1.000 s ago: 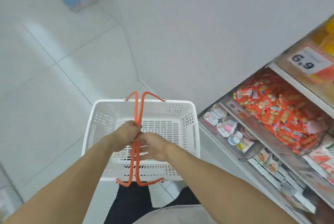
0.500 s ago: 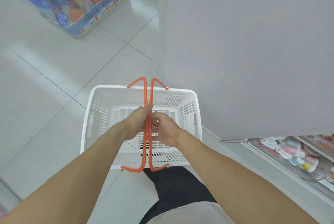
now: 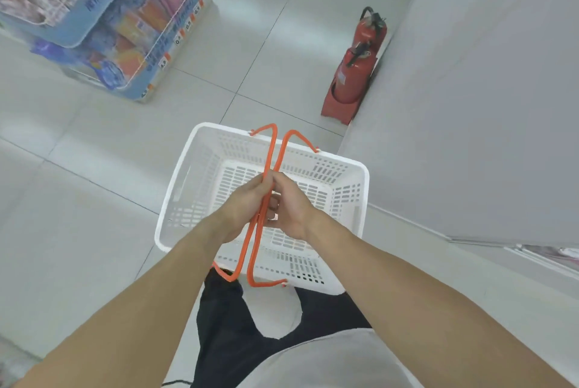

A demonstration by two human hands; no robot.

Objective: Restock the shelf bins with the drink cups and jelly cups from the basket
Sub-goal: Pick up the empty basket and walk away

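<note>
Basket (image 3: 200,187), white and slotted, hung in front of the person's legs above the tiled floor (image 3: 94,199), and nothing showed inside it. Both hands met over its middle at the two orange handles (image 3: 272,152), which stood pressed together. The left hand (image 3: 244,202) had its fingers curled round the handles from the left side. The right hand (image 3: 291,206) closed on them from the right, thumb on top. Past the basket's far right corner, two red fire extinguishers (image 3: 354,71) stood in a red stand against the grey wall (image 3: 470,90). Farther off to the left sat a blue display (image 3: 103,21) of stacked goods with small price tags. At the right edge a strip of shelf (image 3: 548,254) showed, its contents too blurred to tell.
</note>
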